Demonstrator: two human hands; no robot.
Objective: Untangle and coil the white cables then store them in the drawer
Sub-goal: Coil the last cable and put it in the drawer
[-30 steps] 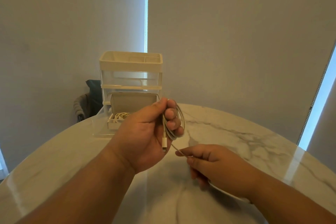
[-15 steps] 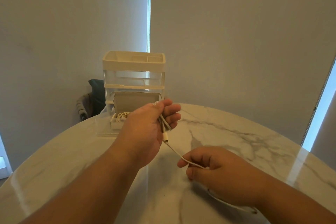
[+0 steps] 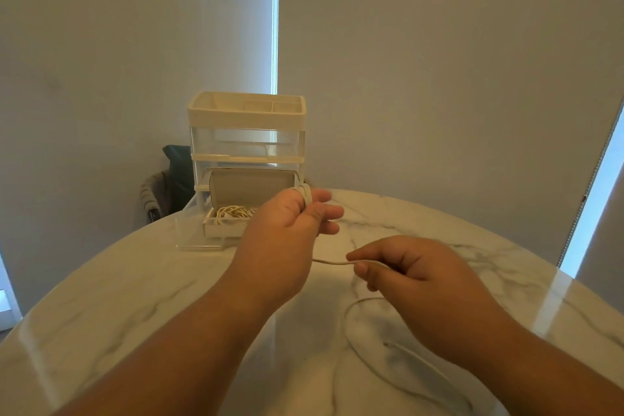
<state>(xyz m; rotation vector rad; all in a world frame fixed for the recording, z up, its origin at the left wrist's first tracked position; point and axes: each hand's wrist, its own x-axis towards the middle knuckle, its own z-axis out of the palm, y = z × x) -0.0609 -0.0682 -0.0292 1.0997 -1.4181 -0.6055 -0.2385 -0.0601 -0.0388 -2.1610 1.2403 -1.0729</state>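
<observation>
Against grey blinds (image 3: pixel 439 61), a dark chair (image 3: pixel 170 179) stands behind the clear drawer unit (image 3: pixel 248 142), whose open drawer (image 3: pixel 223 230) holds a coiled cable (image 3: pixel 233 212), on the round marble counter (image 3: pixel 135 297). My left hand (image 3: pixel 290 230) grips loops of the white cable (image 3: pixel 329 262); my right hand (image 3: pixel 415 277) pinches its free strand, which trails across the counter.

Left hand (image 3: pixel 287 224), right hand (image 3: pixel 418 275), bare forearms (image 3: pixel 189 344)
</observation>
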